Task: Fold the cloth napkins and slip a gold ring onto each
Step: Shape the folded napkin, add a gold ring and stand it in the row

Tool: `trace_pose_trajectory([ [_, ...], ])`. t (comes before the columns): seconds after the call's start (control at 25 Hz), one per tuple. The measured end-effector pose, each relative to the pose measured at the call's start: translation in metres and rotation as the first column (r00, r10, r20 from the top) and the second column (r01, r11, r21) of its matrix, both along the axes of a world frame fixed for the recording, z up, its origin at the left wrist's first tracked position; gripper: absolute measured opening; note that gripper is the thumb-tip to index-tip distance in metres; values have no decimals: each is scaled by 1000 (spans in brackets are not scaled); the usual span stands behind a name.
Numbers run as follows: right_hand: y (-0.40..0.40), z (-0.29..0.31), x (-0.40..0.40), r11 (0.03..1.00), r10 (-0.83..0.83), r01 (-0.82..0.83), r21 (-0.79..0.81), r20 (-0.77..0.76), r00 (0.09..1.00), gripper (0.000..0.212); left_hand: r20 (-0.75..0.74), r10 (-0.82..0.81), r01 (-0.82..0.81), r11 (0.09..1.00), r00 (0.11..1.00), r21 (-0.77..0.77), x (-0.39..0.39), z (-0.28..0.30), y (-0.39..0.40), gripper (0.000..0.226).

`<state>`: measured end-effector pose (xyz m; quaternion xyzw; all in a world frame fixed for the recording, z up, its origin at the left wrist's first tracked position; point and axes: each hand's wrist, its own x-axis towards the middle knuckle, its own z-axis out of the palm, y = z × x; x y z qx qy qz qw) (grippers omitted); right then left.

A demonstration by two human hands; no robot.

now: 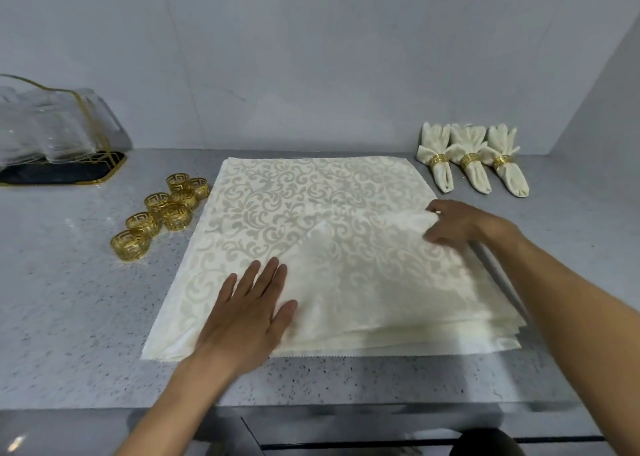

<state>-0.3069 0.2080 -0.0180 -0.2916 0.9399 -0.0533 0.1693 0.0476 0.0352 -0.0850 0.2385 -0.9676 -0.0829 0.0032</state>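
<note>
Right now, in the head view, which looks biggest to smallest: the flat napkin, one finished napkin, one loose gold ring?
1. Flat napkin
2. Finished napkin
3. Loose gold ring, though it lies nearer the camera.

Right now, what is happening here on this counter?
A person is folding the top cream napkin of a stack. The left hand presses it flat while the right hand pinches a folded-over corner. Three finished napkins with rings lie at the back right, and loose gold rings wait on the left.
</note>
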Motion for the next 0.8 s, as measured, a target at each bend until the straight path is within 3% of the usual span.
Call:
trace_pose_trajectory([
  [0.12,22,1,-7,956,-120,165,-242,189,975,29,18,7,-7,1000,1000,17,1,3,1,70],
  [0.24,35,-2,9,873,-201,310,-378,301,932,40,34,-1,0,1000,999,18,1,2,-1,70],
  [0.28,35,-7,16,842,-192,296,-451,262,946,41,27,-6,5,1000,1000,20,1,0,-2,71],
  [0.4,38,-22,47,773,-127,13,-634,-135,983,38,-136,-14,10,999,991,-32,3,-1,2,74],
  [0.52,43,-38,107,757,35,-262,-598,-363,931,9,-359,-152,74,972,921,-223,9,4,15,56],
  [0.56,45,-45,127,752,94,-345,-561,-426,900,8,-409,-187,93,967,893,-239,9,4,20,54],
  [0.68,51,-63,169,696,205,-479,-535,-491,846,21,-424,-209,152,975,881,-164,6,7,44,51],
  [0.8,54,-70,182,681,235,-479,-554,-454,860,23,-360,-224,214,974,906,-68,-1,5,60,64],
])
